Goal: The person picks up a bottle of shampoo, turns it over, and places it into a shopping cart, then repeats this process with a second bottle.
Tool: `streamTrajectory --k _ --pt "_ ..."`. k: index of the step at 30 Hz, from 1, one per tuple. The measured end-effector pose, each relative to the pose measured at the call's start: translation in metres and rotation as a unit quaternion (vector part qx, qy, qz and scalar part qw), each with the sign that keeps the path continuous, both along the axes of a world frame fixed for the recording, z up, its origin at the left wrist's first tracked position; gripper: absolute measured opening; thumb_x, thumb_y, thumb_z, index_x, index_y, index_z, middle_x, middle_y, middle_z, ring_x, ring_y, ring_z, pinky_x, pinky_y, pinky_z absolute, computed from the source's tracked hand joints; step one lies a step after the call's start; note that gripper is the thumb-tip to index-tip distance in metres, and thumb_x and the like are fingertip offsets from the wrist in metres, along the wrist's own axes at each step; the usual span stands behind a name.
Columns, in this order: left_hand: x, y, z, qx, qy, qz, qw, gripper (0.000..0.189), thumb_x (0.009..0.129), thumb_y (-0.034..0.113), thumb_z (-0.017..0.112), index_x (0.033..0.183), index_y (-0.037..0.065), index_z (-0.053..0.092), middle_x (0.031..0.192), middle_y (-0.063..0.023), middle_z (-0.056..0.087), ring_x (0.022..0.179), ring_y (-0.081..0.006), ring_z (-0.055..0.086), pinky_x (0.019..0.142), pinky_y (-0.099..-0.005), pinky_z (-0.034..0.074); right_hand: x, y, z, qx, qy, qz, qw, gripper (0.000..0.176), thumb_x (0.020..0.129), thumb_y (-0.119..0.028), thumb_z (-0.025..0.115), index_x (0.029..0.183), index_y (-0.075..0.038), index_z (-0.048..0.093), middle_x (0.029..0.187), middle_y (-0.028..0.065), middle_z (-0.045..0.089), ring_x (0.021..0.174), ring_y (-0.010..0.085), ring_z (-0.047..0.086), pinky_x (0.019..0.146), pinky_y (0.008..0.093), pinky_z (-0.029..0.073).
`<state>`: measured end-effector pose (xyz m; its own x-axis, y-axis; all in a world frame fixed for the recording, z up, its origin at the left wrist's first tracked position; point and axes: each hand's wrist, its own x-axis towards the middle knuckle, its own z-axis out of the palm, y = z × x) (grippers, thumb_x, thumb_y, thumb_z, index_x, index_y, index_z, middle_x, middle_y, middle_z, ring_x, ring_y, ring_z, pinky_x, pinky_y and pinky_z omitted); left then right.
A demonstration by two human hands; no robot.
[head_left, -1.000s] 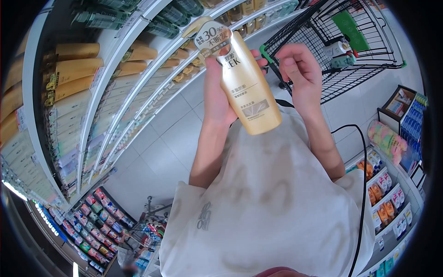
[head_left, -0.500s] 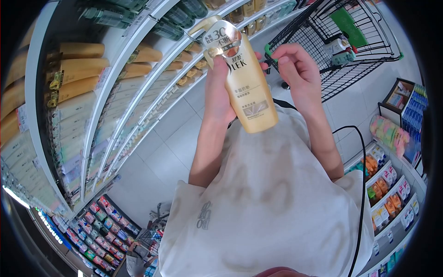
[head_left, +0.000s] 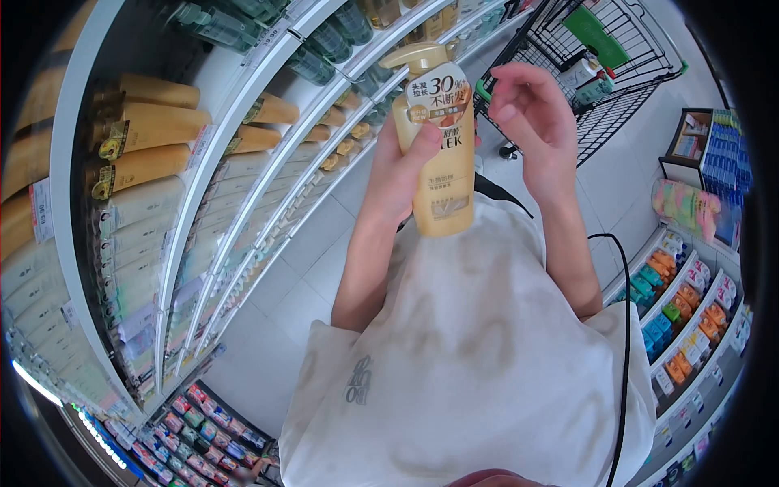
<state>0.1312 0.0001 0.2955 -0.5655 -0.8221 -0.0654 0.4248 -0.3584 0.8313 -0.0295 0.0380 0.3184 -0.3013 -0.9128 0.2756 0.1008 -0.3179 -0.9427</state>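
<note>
Bottle, glossy gold plastic, within tight grip of left hand; right hand unclenched.

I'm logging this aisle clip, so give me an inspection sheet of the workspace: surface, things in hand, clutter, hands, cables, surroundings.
Surface: tiled floor; no table seen.
Job's things: golden pump bottle, upright, label toward the camera.
Clutter: nothing seen.
Hands: left hand wrapped around the bottle; right hand open beside it, holding nothing.
Cables: black cable running down over the white shirt.
Surroundings: shelves of bottles on the left; shopping cart ahead with a few items inside; stocked shelves at lower right.
</note>
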Motion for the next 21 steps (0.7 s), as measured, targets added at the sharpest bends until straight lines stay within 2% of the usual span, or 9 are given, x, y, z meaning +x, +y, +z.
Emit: streamTrajectory --k 2,4,7,9,15,17,21 --pt "0.011 0.000 -0.001 0.001 -0.006 -0.024 1.000 0.065 0.089 0.042 0.062 0.130 -0.005 0.044 0.113 -0.0223 0.061 0.098 -0.0324 0.065 0.082 -0.0422 0.056 0.008 0.003 0.004 0.015 -0.022 -0.038 0.999 0.018 0.092 -0.003 0.054 0.110 -0.001 0.057 0.082 -0.0028 0.050 0.070 0.0044 0.042 0.064 0.0181 0.036" --pt "0.023 0.000 -0.003 0.004 -0.015 -0.046 0.999 0.064 0.089 0.041 0.063 0.129 -0.005 0.045 0.114 -0.0214 0.061 0.098 -0.0322 0.065 0.082 -0.0422 0.056 0.010 0.010 0.005 0.032 -0.042 -0.023 0.998 0.013 0.095 -0.008 0.054 0.105 -0.002 0.057 0.072 -0.0047 0.048 0.061 0.0033 0.038 0.055 0.0187 0.031" --pt "0.039 0.002 -0.004 -0.011 -0.027 -0.066 0.997 0.062 0.089 0.041 0.063 0.128 -0.005 0.046 0.116 -0.0194 0.060 0.099 -0.0319 0.064 0.083 -0.0423 0.055 0.018 0.014 0.001 0.009 -0.086 -0.031 0.996 0.011 0.097 -0.012 0.052 0.101 -0.003 0.055 0.066 -0.0062 0.045 0.056 0.0020 0.034 0.050 0.0195 0.026" --pt "0.048 0.005 -0.001 0.003 -0.009 -0.058 0.998 0.052 0.087 0.030 0.068 0.122 -0.001 0.045 0.109 -0.0140 0.062 0.091 -0.0229 0.065 0.077 -0.0350 0.054 0.028 0.015 0.002 -0.005 -0.080 -0.032 0.996 0.009 0.096 -0.011 0.052 0.100 -0.003 0.054 0.066 -0.0057 0.045 0.055 0.0023 0.033 0.050 0.0197 0.024" --pt "0.074 0.009 -0.005 -0.004 -0.015 -0.063 0.998 0.051 0.087 0.028 0.068 0.121 -0.001 0.045 0.108 -0.0126 0.062 0.092 -0.0219 0.065 0.079 -0.0350 0.053 0.057 0.012 0.008 -0.046 -0.002 -0.040 0.998 0.016 0.092 -0.003 0.052 0.108 -0.002 0.056 0.077 -0.0032 0.048 0.068 0.0049 0.043 0.060 0.0185 0.034" --pt "0.082 0.009 -0.008 -0.006 -0.019 -0.069 0.997 0.050 0.086 0.028 0.069 0.121 0.000 0.046 0.108 -0.0119 0.062 0.093 -0.0205 0.064 0.080 -0.0343 0.052 0.066 0.011 0.016 -0.014 0.030 -0.036 0.999 0.023 0.089 -0.001 0.054 0.112 -0.001 0.057 0.082 -0.0031 0.049 0.074 0.0050 0.045 0.067 0.0190 0.037" --pt "0.094 0.010 -0.019 -0.024 -0.056 -0.076 0.995 0.052 0.083 0.028 0.072 0.120 0.001 0.048 0.107 -0.0090 0.061 0.096 -0.0158 0.060 0.085 -0.0312 0.049 0.075 0.010 0.023 0.021 0.006 0.006 1.000 0.026 0.087 -0.002 0.059 0.113 -0.002 0.058 0.080 -0.0049 0.047 0.073 0.0037 0.044 0.068 0.0194 0.038"
